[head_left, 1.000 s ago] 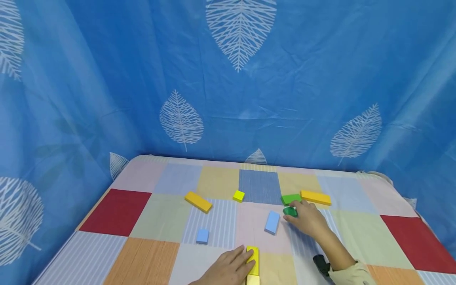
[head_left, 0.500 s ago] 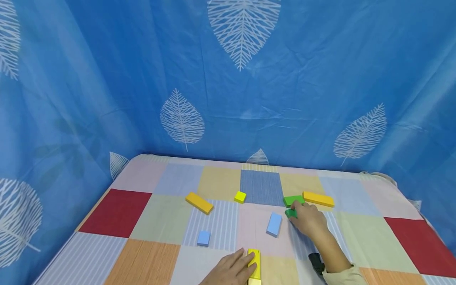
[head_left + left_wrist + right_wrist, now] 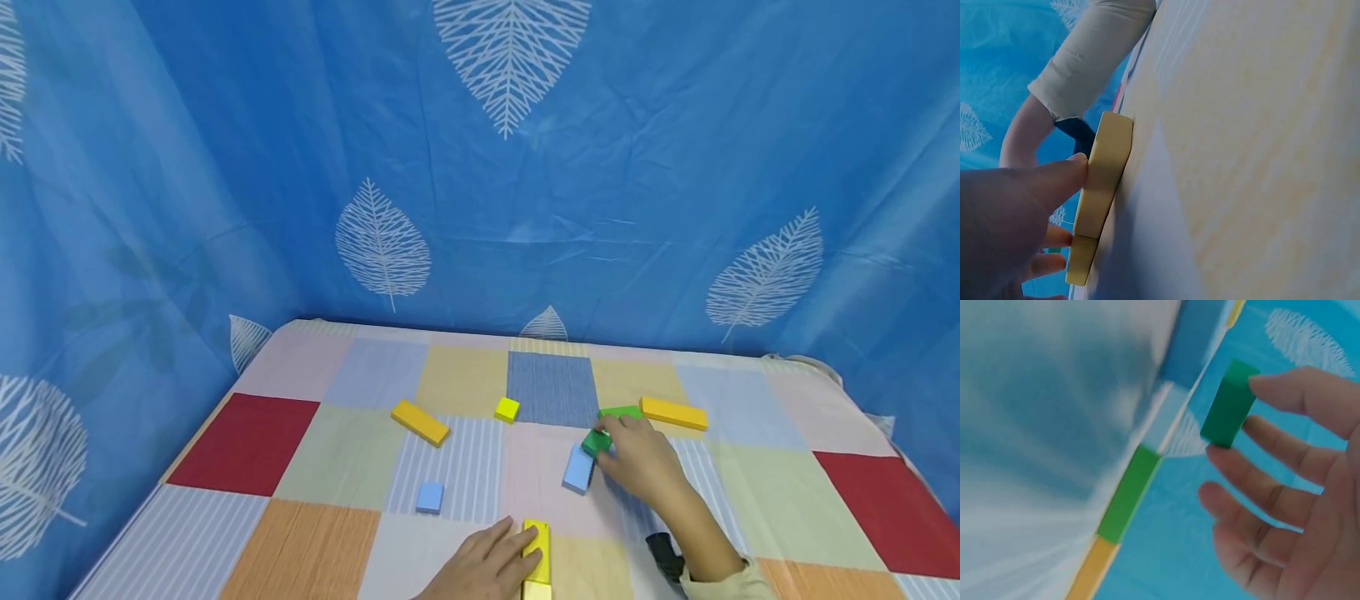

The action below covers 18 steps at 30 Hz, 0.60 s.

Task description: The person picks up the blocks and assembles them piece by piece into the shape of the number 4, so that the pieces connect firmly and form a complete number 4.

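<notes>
My right hand point(image 3: 643, 460) pinches a small dark green block point(image 3: 1229, 406) between thumb and fingertips. It is raised off the cloth, and in the head view it overlaps the far end of a light blue block point(image 3: 576, 473). Behind the hand lies a lighter green block point(image 3: 619, 412), partly hidden. At the front, the fingers of my left hand point(image 3: 486, 565) rest on a yellow block point(image 3: 543, 546). A paler yellow block point(image 3: 536, 591) lies end to end with it. In the left wrist view the thumb touches the top of the yellow row point(image 3: 1104, 169).
An orange-yellow block point(image 3: 673, 413) lies at the right end of the lighter green one. Another orange-yellow block point(image 3: 420, 423), a yellow cube point(image 3: 507, 409) and a small blue block point(image 3: 430, 497) are spread over the patchwork cloth point(image 3: 330, 542). A blue curtain point(image 3: 480, 275) stands behind.
My right hand has lifted the dark green block and brought it slightly left, toward the light blue block. The left hand has stayed on the yellow block.
</notes>
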Tool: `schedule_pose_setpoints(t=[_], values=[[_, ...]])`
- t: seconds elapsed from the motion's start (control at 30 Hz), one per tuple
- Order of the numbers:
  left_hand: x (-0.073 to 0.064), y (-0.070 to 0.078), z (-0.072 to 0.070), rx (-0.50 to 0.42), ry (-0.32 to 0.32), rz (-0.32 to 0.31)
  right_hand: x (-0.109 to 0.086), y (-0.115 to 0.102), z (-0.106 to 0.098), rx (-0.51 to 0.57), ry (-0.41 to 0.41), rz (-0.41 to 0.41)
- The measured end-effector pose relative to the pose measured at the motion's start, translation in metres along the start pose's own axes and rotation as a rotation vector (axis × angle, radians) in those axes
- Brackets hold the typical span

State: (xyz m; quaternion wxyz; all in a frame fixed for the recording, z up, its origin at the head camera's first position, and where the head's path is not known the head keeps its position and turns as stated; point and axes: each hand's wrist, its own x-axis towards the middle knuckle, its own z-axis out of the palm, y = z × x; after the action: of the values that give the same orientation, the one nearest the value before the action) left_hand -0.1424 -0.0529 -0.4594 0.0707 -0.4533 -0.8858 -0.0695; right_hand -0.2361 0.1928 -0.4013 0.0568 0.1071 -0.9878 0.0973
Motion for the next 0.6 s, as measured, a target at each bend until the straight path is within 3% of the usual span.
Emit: schedule_pose_setpoints(t=[0.23,0.47,0.6], values=[[0.000,-0.003,0.002,0.111,0.062,0.036,-0.006,-0.027,-0.001,0.058,-0.022,-0.174],[0.001,-0.002,0.000,0.069,-0.002,0.032,-0.014,-0.041,0.005,0.072,-0.080,-0.306],[0.000,0.001,0.002,0.060,-0.008,0.029,-0.018,-0.044,0.007,0.075,-0.110,-0.359]])
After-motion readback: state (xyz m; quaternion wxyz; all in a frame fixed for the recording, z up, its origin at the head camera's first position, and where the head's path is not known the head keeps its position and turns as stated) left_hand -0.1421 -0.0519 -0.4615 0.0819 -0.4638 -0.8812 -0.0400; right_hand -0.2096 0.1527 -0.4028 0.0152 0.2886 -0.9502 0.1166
